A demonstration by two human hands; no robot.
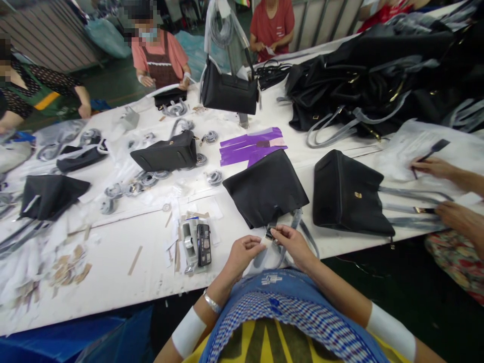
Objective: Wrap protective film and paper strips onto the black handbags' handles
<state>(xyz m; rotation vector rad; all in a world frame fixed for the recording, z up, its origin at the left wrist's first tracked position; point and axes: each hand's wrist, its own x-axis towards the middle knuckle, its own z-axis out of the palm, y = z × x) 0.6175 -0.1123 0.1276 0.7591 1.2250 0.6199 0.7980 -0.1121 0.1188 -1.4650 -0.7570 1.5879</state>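
Note:
A black handbag lies on the table in front of me, its wrapped handles trailing toward my apron. At the bag's near edge, my right hand pinches a small black strap end with a bit of shiny metal by it. My left hand is just left of it, thumb and fingers drawn together beside the strap. What those left fingers hold, if anything, is too small to make out. To the left of my hands are a tape dispenser and a black box-like item with pale lettering.
A second black handbag lies to the right, where a co-worker's hands hold its strap and a dark tool. Purple sheets lie beyond my bag. Bags pile up at the back right; another hangs from a stand. Several people sit opposite.

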